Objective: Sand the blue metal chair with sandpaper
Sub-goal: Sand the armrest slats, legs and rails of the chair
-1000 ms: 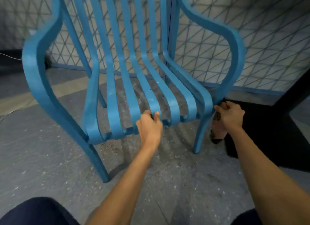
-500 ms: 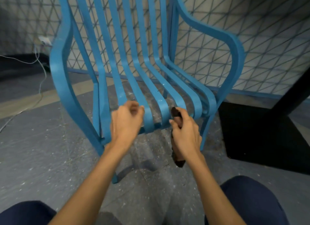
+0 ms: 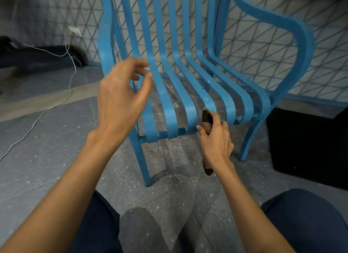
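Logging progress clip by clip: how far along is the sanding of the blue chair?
Done: little that shows. Brownish dust lies on the floor under the seat, yet paint on the chair looks evenly blue. In hand: the right hand grips dark sandpaper at a seat slat; the left hand hovers open, holding nothing. Left: seemingly most of it, armrest, back slats, legs.

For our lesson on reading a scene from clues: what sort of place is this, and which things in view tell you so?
Probably an indoor work or utility space: bare speckled floor, patterned tiled wall, a loose white cable, and sandpaper held at the blue chair.
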A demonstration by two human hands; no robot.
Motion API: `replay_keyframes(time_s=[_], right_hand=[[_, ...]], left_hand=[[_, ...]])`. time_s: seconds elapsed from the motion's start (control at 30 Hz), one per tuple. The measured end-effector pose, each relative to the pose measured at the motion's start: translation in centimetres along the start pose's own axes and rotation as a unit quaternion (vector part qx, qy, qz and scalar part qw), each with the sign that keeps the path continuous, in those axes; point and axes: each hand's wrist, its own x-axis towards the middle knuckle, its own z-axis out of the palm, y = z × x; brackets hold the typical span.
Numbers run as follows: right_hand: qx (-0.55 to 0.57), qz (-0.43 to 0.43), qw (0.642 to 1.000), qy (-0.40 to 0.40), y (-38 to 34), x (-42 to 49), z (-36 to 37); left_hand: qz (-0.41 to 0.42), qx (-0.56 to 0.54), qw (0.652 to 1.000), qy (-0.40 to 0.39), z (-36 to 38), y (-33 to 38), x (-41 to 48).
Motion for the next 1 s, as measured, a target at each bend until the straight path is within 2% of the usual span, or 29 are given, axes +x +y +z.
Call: replay_keyframes(time_s=[0.07, 0.13, 0.2, 0.27, 0.33, 0.4, 0.47, 0.6, 0.77, 0.83, 1.0], right_hand=[[0.005, -0.011, 1.000, -0.017, -0.9, -0.7, 1.0], [0.015, -0.014, 0.999, -0.029, -1.7, -1.3, 1.9], [0.024, -0.001, 0.999, -0.033, -2.2, -1.4, 2.7], [0.018, 0.009, 0.999, -0.025, -2.3, -1.2, 3.4], [0.003, 0.008, 1.000, -0.011, -2.2, -0.7, 3.9], [-0.008, 0.007, 1.000, -0.004, -2.2, -0.2, 4.2], [-0.025, 0.004, 1.000, -0.004, -2.1, 0.3, 4.3], [-0.043, -0.012, 0.999, -0.015, -2.1, 0.8, 3.8], [0.001, -0.015, 1.000, -0.020, 0.3, 2.0, 1.9], [0.014, -0.001, 0.999, -0.048, 2.1, 3.9, -0.3], [-0.083, -0.035, 0.990, -0.111, 6.3, 9.8, -6.3]], left_hand=[[-0.008, 0.025, 0.993, 0.112, -1.3, -1.2, -0.4], [-0.067, 0.027, 0.985, 0.155, -1.4, -3.0, -0.5], [-0.164, -0.018, 0.977, 0.134, -0.7, -5.0, -0.6], [-0.266, -0.072, 0.959, 0.065, 0.0, -6.3, -0.9], [-0.321, -0.168, 0.932, -0.005, 0.7, -6.9, -1.2], [-0.322, -0.251, 0.913, -0.010, 1.0, -6.4, -1.4], [-0.316, -0.286, 0.904, 0.008, 1.1, -6.2, -1.5], [-0.340, -0.282, 0.897, 0.021, 1.0, -6.1, -1.7], [-0.351, -0.271, 0.896, 0.008, 1.9, -2.3, -3.2], [-0.343, -0.271, 0.899, -0.010, 2.8, 0.2, -4.0], [-0.253, -0.297, 0.915, -0.104, 5.2, 5.4, -5.6]])
